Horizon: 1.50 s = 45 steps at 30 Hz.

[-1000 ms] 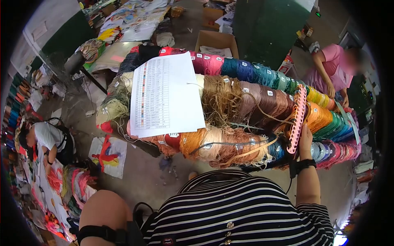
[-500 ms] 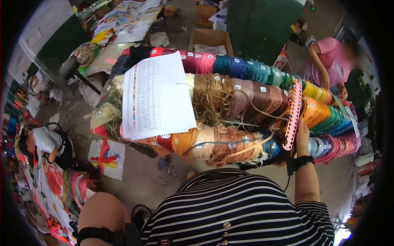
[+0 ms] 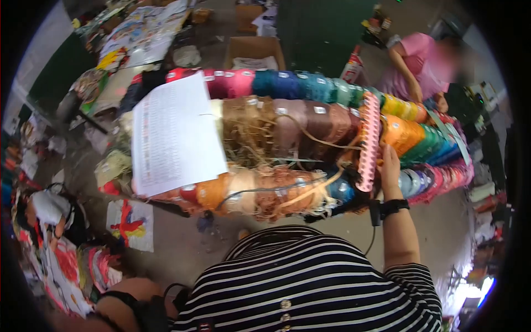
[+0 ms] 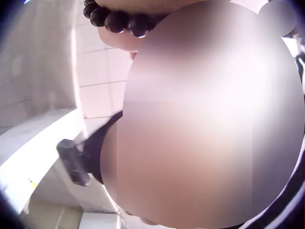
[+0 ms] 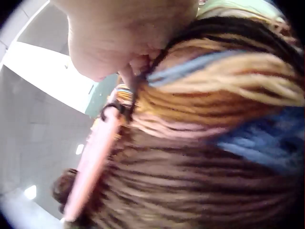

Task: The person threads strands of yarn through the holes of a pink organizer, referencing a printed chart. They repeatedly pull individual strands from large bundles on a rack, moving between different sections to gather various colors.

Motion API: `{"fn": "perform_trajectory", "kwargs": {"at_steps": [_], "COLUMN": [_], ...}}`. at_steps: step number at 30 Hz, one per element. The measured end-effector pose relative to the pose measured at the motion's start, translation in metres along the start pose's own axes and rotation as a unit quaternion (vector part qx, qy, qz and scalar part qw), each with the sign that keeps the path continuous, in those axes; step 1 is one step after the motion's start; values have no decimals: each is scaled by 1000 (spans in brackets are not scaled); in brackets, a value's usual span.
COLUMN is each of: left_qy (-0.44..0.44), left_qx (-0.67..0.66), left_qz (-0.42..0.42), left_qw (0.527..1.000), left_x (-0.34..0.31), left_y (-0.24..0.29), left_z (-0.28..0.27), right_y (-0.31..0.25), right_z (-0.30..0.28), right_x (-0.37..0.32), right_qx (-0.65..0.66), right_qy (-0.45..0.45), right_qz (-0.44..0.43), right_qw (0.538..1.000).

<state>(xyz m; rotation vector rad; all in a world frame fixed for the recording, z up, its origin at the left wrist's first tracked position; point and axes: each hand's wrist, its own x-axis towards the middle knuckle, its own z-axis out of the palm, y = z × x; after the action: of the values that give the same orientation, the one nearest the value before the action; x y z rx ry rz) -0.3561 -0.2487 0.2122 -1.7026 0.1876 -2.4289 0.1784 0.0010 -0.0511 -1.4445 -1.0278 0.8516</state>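
Observation:
My right hand (image 3: pixel 390 166) is at a pink strip with a row of holes (image 3: pixel 369 146), which lies across the yarn rows. In the right wrist view, its curled fingers (image 5: pixel 139 64) pinch a dark yarn strand by the end of the strip. Beneath them hang thick yarn strands (image 5: pixel 190 176) in brown, tan, pink and blue. A beaded bracelet (image 4: pixel 116 21) crosses the top of the left wrist view, and a bit of my left hand (image 4: pixel 119 42) shows below it, fingers hidden. A large blurred patch fills most of that view.
Labelled yarn skeins (image 3: pixel 318 122) form three long rows in many colours. A printed chart sheet (image 3: pixel 180 135) covers their left end. Beyond stands a cardboard box (image 3: pixel 254 47). A person in pink (image 3: pixel 417 63) works at the far right, and piled yarn (image 3: pixel 66 260) lies at lower left.
The head view has swung, so the rack and sheet sit further left in it. My right hand stays beside the pink strip. The bent left arm has dropped lower in the picture.

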Motion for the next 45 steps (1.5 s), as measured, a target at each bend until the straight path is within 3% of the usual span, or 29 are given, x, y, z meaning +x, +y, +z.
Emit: {"fn": "perform_trajectory", "kwargs": {"at_steps": [1,2,4,6,8,10,16,19,23,27,30,32,33,35,36,37,39,41,42,43,44,45], "left_qy": [-35,-76,-170,-231,-253,-261,-346,-460,-456,-468,-557,-601,-617,-627,-632,-653,-653,-656,-655,-654,-653,-656], "left_qx": [105,203,378,260,186,135,47,90,39,48,82,104,115,129,137,116,117,112,109,107,104,104], "left_qz": [-134,-265,-494,-637,-719,-776,-775,-716,-700,-701,-600,-481,-417,-372,-349,-376,-402,-410,-413,-415,-418,-419], "left_qw": [985,940,764,687,620,559,526,517,549,536,568,630,657,672,678,647,631,624,624,623,623,619], "left_x": [-18,-37,-74,-106,-143,-174,-240,-262,-283,-286,-284,-295,-302,-313,-319,-324,-327,-328,-328,-329,-330,-326], "left_y": [-14,-27,-54,-76,-94,-108,-122,-125,-122,-122,-124,-125,-125,-123,-122,-122,-122,-122,-122,-123,-124,-124], "left_z": [-12,-28,-43,-29,-28,-20,29,56,86,101,110,113,115,117,117,115,114,113,112,112,112,115], "right_y": [-10,-18,-52,-73,-101,-86,-39,-32,-15,-27,-32,-32,-33,-36,-40,-47,-79,-125,-143,-168,-190,-206], "right_z": [-3,-3,1,12,36,54,79,87,98,91,79,75,72,68,65,58,33,-19,-59,-101,-147,-198], "right_x": [-2,-10,-41,-76,-112,-124,-148,-156,-159,-160,-160,-157,-158,-158,-158,-157,-156,-151,-145,-144,-141,-137], "right_qx": [-43,-87,-77,-107,-166,-218,-312,-374,-415,-292,-172,-124,-124,-121,-51,18,188,373,420,396,404,434], "right_qy": [25,47,-4,-104,-248,-340,-297,-219,-159,-193,-234,-251,-246,-238,-251,-262,-267,-259,-266,-210,-190,-111], "right_qz": [-67,-132,-167,-158,-171,-208,-324,-347,-362,-251,-107,-19,-21,-25,-31,-38,-9,38,7,-29,-84,-146], "right_qw": [997,986,983,976,939,891,842,832,819,902,951,960,961,963,966,964,945,890,867,893,891,882]}}
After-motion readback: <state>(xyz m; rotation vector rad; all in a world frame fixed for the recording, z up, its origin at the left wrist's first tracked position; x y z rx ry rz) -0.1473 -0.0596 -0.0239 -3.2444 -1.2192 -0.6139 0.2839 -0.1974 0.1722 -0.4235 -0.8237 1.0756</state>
